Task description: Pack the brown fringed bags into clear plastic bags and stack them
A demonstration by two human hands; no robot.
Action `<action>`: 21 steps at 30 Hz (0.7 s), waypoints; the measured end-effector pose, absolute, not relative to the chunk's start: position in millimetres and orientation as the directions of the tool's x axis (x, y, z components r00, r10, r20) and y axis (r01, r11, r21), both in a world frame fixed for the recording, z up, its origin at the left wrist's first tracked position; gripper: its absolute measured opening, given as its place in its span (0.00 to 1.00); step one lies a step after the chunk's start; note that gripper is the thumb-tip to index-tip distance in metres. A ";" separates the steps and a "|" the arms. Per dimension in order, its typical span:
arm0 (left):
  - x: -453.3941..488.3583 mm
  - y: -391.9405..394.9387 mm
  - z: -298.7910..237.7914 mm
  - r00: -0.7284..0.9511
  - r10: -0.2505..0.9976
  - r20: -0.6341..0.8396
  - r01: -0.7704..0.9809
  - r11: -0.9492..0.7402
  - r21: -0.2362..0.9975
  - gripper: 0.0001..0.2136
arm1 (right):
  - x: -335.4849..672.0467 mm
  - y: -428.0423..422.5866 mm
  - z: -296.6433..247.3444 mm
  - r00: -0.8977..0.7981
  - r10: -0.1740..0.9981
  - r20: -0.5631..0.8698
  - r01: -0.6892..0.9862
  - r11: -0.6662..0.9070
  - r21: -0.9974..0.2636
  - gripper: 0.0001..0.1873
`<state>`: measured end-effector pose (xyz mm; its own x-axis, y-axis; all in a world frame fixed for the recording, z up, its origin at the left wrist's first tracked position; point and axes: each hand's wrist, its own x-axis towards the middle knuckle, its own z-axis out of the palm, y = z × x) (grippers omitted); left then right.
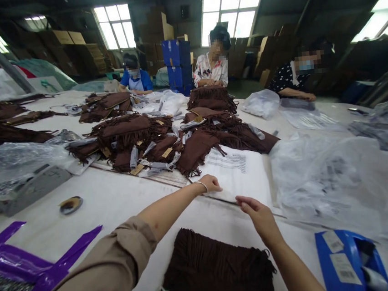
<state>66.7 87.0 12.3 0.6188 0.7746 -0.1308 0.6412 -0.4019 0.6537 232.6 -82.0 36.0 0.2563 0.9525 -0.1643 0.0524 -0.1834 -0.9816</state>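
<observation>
My left hand (pixel 211 183), with a bracelet at the wrist, is closed at the near edge of a white printed plastic bag (pixel 252 176) lying flat on the table. Its fingertips appear to pinch that edge. To the right, my right hand (pixel 258 215) reaches to the same edge, its fingers stretched out and the thumb a little apart. Between my forearms lies a dark brown fringed bag (pixel 216 267), with a pale cord at its lower left and a tan tag at the bottom of the view.
Brown fringed bags (pixel 127 133) with tags are heaped beyond my hands. Clear plastic bags (pixel 330 173) spread at right, above a blue dispenser (pixel 352 258). A tape roll (pixel 70 205) and purple tape (pixel 30 259) are at left. Several people sit across the table (pixel 102 195).
</observation>
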 end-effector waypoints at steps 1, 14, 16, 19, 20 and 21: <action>64.7 88.9 11.2 0.596 0.792 -0.137 0.630 -0.354 0.692 0.11 | 228.9 -76.0 35.9 0.223 0.958 -0.182 0.023 -0.192 -0.981 0.20; 71.2 83.3 4.9 0.440 0.895 -0.070 0.393 -0.122 0.912 0.11 | 190.2 -33.9 31.9 0.257 0.887 -0.384 -0.189 -0.344 -0.920 0.35; 77.4 82.1 7.2 0.434 0.899 -0.055 0.362 -0.118 0.925 0.10 | 193.2 -28.9 29.2 0.269 0.871 -0.411 -0.211 -0.363 -0.908 0.31; 85.4 88.4 14.1 0.379 0.925 -0.037 0.351 -0.106 0.930 0.06 | 199.2 -22.6 22.3 0.331 0.844 -0.423 -0.224 -0.365 -0.904 0.29; 86.9 93.3 17.4 0.340 0.940 -0.030 0.362 -0.101 0.927 0.06 | 200.1 -21.9 20.6 0.343 0.842 -0.417 -0.216 -0.361 -0.907 0.28; 87.7 99.3 21.2 0.295 0.955 -0.020 0.379 -0.097 0.920 0.06 | 200.6 -22.1 20.0 0.345 0.846 -0.406 -0.200 -0.356 -0.913 0.29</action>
